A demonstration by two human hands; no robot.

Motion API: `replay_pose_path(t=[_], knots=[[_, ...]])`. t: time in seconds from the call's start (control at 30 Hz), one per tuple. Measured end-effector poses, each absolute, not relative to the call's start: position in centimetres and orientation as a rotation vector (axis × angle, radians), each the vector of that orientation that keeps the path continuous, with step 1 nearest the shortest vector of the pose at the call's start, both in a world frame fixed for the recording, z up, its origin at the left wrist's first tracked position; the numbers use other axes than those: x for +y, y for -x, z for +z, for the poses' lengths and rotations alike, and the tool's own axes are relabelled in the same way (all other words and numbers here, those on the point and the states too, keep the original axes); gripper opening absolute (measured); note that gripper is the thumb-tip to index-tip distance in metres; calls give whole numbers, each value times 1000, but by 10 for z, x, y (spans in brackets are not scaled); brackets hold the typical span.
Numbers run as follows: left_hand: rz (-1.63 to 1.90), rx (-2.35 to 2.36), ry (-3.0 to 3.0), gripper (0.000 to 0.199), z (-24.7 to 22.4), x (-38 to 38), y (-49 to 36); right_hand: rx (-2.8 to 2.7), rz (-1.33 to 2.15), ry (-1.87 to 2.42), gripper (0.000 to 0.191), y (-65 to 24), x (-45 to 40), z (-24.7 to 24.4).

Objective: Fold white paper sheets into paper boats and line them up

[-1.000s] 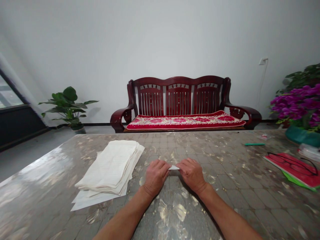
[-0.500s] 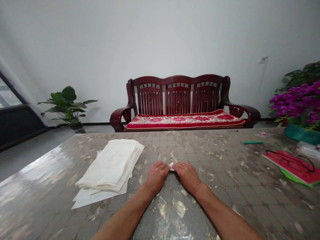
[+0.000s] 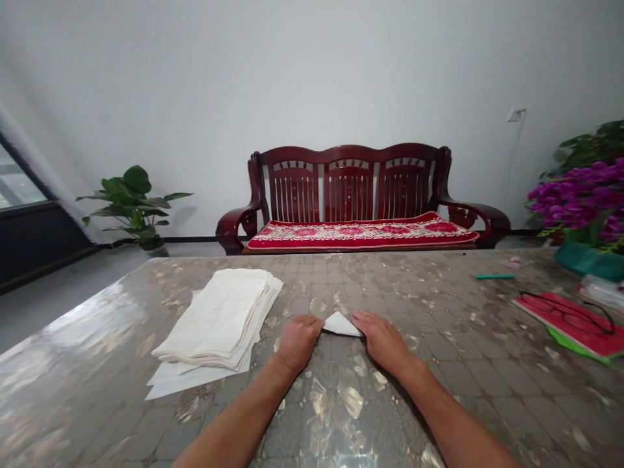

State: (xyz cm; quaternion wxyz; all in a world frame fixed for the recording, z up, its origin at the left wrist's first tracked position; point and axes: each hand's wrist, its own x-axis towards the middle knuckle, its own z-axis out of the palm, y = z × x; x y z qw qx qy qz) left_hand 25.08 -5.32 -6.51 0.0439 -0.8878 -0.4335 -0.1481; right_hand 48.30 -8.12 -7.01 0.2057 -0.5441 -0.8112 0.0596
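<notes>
A small piece of white paper (image 3: pixel 340 324), folded to a triangle, lies low over the table between my two hands. My left hand (image 3: pixel 298 338) grips its left corner, fingers bent and closed. At the right corner, my right hand (image 3: pixel 381 339) is closed on the paper's edge, with thumb and fingertips partly hidden behind the knuckles. To the left of my left hand lies a thick stack of white paper sheets (image 3: pixel 219 318), with a few sheets sticking out askew at its lower edge.
A patterned, glossy table cover (image 3: pixel 336 403) spreads under everything. On the right are a red notebook (image 3: pixel 546 305) with black eyeglasses (image 3: pixel 585 315) on it, a green pen (image 3: pixel 495 276) and a teal flowerpot (image 3: pixel 587 260). Behind the table stands a wooden bench (image 3: pixel 348 188).
My hands have moved apart, the right one shifting to the right. More of the folded paper shows between them, its triangle shape now visible.
</notes>
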Motion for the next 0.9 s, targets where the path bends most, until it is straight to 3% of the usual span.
replay_pose_path(t=[0.1, 0.23, 0.33, 0.57, 0.73, 0.9], knots=[[-511, -1348, 2700, 22, -64, -52, -249, -2123, 253, 1519, 56, -485, -83, -64], [-618, -1322, 2681, 19, -63, -51, -251, -2162, 246, 1376, 32, -474, -84, -53], [-791, -1348, 2700, 20, -65, -50, -253, -2207, 231, 1399, 26, -467, -83, -50], [-1620, -1871, 2749, 50, -77, -48, -262, -2137, 352, 1492, 25, -461, -77, -55], [-2255, -2000, 2820, 69, -78, -50, -278, -2075, 464, 1446, 22, -455, -74, -54], [-2466, -2149, 2632, 59, -77, -46, -286, -1974, 608, 1406, 27, -453, -69, -55]])
